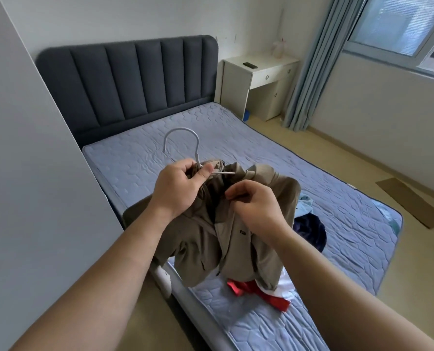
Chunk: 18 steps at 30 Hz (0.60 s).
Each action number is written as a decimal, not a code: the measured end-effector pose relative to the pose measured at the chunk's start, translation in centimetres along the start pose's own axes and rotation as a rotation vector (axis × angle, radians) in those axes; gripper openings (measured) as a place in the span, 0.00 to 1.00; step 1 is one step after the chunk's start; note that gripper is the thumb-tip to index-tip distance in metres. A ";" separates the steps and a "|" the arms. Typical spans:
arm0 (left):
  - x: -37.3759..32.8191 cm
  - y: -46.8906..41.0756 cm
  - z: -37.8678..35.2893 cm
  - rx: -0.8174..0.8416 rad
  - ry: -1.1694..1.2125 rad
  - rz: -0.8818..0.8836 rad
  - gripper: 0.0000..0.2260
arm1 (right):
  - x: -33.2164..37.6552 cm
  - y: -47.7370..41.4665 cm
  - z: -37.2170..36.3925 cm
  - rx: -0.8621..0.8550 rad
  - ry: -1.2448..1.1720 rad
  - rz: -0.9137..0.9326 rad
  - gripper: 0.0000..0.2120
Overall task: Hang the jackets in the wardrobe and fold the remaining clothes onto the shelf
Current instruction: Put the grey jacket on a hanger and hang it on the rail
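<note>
A khaki-brown jacket (226, 239) hangs in the air over the bed, draped on a white hanger (183, 140) whose hook points up. My left hand (178, 188) grips the hanger's neck together with the jacket's collar. My right hand (256, 203) pinches the jacket fabric near the collar opening, just right of the left hand. Under the jacket, a red garment (261, 291), a white one (287, 282), a dark navy one (309, 231) and a light blue one (304, 202) lie on the mattress.
The bed (236, 138) with a blue quilted mattress and dark grey headboard (135, 79) fills the middle. A grey-white panel (21, 173) stands close on the left. A white nightstand (261, 82), curtain (312, 72) and window lie at the back right. A cardboard piece (413, 201) lies on the floor.
</note>
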<state>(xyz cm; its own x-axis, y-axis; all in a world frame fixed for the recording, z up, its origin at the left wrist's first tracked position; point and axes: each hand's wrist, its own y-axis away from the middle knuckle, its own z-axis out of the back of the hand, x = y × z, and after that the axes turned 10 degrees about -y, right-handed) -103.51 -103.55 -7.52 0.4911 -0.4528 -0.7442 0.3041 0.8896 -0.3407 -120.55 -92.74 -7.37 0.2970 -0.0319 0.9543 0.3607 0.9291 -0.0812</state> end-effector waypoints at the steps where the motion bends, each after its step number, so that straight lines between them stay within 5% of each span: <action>1: -0.2 0.3 0.1 -0.009 -0.004 0.001 0.24 | 0.1 0.3 -0.3 -0.005 -0.012 -0.010 0.15; 8: -1.8 4.5 3.6 -0.106 -0.008 0.024 0.20 | 2.4 3.8 -2.2 -0.295 -0.477 -0.150 0.04; 13: -3.2 9.9 7.5 -0.239 -0.126 0.067 0.19 | 5.3 8.4 -3.4 -0.047 -0.287 0.071 0.15; 18: -4.7 18.0 12.2 -0.356 -0.168 0.168 0.19 | 8.6 13.8 -3.7 0.163 0.010 0.506 0.20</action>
<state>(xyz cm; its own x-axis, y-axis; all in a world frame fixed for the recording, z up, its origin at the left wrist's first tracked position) -90.42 -86.09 -3.15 0.6448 -0.2766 -0.7125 -0.0778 0.9036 -0.4212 -109.80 -81.58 -1.33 0.4068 0.4323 0.8047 0.0283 0.8745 -0.4841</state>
